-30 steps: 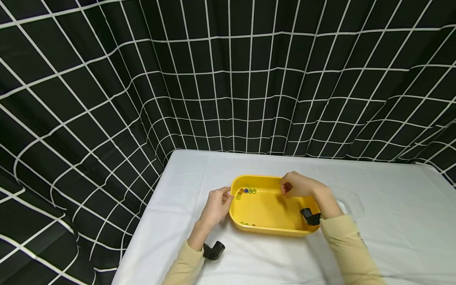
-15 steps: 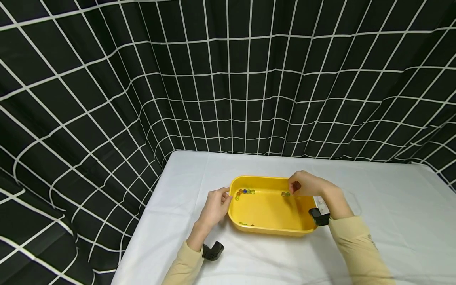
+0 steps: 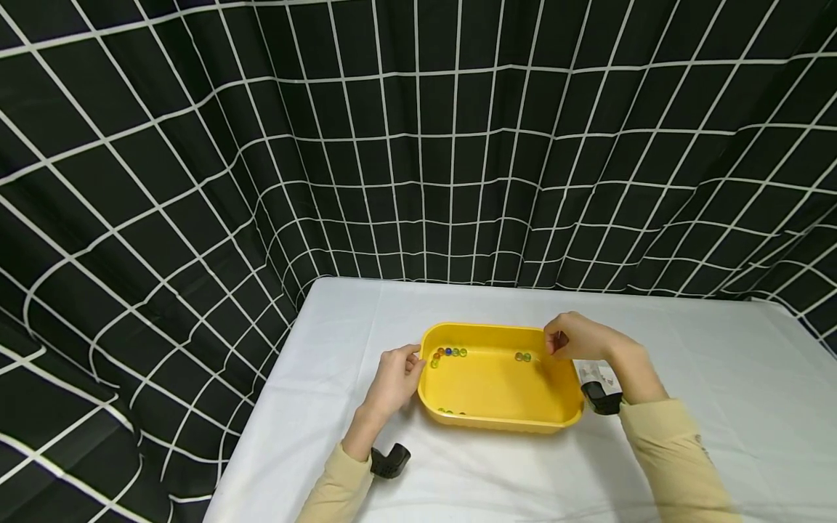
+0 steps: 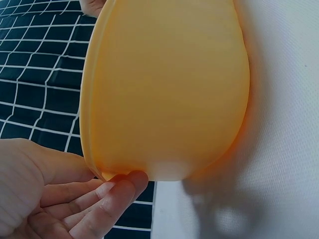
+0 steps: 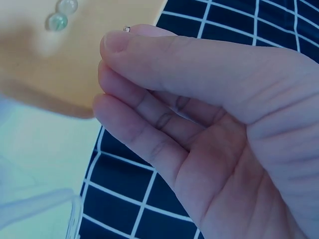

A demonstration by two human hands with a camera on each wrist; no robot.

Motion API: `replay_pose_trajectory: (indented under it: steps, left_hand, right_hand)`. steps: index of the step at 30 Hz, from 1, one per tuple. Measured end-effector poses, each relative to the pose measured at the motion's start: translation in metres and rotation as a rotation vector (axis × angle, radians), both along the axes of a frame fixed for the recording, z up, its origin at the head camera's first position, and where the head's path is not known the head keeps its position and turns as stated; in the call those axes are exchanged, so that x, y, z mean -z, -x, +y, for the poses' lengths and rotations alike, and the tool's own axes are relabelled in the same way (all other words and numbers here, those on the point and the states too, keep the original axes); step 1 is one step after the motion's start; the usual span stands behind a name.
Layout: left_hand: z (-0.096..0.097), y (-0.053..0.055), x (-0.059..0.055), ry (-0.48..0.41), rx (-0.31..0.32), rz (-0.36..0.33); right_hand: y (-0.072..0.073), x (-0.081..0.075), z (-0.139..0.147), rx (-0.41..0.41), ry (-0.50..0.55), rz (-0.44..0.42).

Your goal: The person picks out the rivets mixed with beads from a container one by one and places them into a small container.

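Note:
A yellow tray (image 3: 490, 420) stands on the white cloth. My left hand (image 3: 395, 374) pinches its left rim; in the left wrist view, the thumb and fingers of this hand (image 4: 75, 194) meet at the rim of the tray (image 4: 164, 89). Over the tray's far right corner is my right hand (image 3: 582, 338), thumb and fingertips together. In the right wrist view a small glassy bit (image 5: 127, 29) shows past the thumb tip; the rest is hidden. Two glass marbles (image 3: 523, 357) lie by the far wall, left of that hand. Several more marbles (image 3: 448, 351) line the far left corner.
A few marbles (image 3: 449, 412) show partly behind the near wall. Right of the tray is a clear plastic container (image 3: 598, 374), partly hidden by my wrist; its edge (image 5: 37, 208) shows in the right wrist view. A black gridded curtain (image 3: 418, 145) hangs behind the table.
My right hand has moved right along the tray's far wall, and the two marbles it hid at first are in full view. My left hand has stayed at the rim.

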State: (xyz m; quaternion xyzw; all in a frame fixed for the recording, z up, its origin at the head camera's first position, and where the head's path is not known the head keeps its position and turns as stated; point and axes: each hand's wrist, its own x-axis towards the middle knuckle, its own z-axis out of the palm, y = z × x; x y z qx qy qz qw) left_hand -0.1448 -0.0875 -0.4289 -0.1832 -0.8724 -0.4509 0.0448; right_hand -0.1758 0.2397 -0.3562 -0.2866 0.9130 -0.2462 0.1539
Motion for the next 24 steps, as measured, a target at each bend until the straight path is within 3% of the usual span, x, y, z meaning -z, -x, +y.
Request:
replay_pose_trajectory:
  steps: [24]
  left_hand:
    - [0.000,0.000,-0.001,0.015,-0.018,-0.021]
  right_hand:
    - [-0.012,-0.007,0.037,0.065,0.014,-0.009]
